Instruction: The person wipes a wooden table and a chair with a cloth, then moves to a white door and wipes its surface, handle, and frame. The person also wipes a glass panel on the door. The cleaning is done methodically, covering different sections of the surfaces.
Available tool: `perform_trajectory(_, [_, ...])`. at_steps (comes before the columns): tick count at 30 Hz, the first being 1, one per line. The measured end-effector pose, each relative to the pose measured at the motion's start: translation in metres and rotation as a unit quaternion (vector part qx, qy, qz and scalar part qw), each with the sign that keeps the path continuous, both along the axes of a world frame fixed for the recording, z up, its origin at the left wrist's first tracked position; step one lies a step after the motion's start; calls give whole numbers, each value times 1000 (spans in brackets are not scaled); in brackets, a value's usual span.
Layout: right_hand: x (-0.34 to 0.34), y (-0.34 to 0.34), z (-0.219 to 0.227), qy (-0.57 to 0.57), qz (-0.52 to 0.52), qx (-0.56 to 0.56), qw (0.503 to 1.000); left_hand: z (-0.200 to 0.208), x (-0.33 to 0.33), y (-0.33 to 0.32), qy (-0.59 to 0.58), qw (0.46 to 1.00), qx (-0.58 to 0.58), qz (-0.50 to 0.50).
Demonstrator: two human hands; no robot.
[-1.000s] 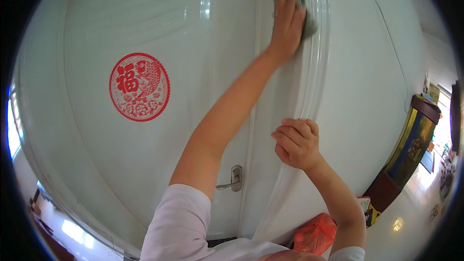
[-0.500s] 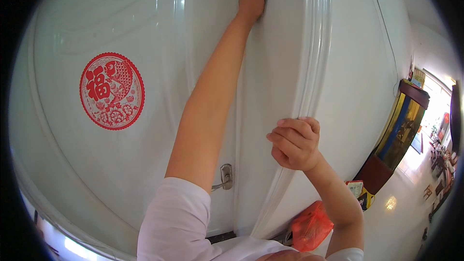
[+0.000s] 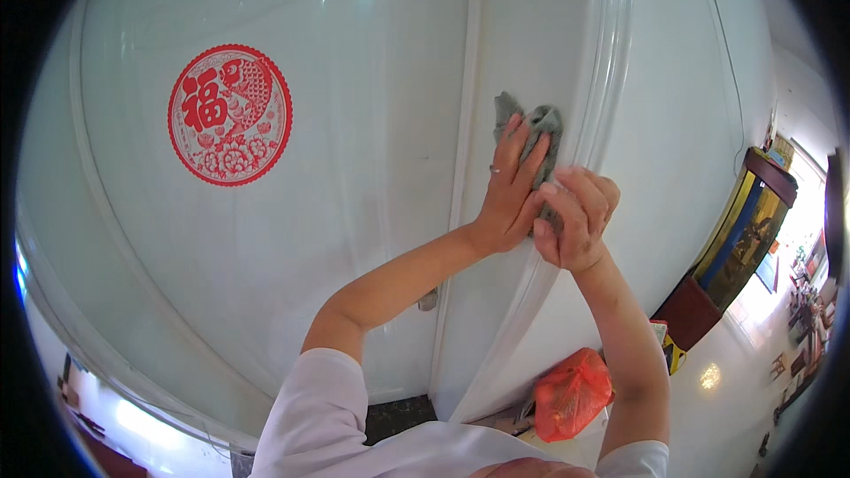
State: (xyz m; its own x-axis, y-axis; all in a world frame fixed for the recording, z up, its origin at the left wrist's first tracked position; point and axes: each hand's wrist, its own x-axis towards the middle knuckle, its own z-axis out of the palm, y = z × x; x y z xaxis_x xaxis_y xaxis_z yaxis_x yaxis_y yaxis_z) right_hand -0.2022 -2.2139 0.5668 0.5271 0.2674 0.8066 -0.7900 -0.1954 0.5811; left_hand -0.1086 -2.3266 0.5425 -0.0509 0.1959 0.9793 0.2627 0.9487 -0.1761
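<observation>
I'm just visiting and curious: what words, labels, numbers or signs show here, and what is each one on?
Round red-and-white sticker on the white door: one large red character, left unquoted, with a fish beside it and flowers below; any finer print is too small to read.
Yellow-and-black package at lower right: too small to read.
Grey cloth and red bag: no writing I can make out.

You're in a plain white top (image 3: 434,443); left sleeve (image 3: 310,407) short with soft folds, right sleeve (image 3: 637,458) matching, mostly out of view; slim ring (image 3: 494,170) on your left hand (image 3: 506,204), forearms (image 3: 412,276) bare
</observation>
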Motion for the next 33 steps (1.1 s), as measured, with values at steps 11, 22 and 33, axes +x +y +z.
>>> perform_trajectory(11, [4, 1, -1, -53, -20, 52, 997, 71, -8, -36, 35, 980, 196, 9])
perform_trajectory(22, [7, 5, -5, -123, -34, 54, 990, -238, -28, 17, 4, 806, 587, 69])
perform_trajectory(33, [12, 1, -14, -150, -51, 58, 986, -276, -8, 138, 5, 792, 599, 118])
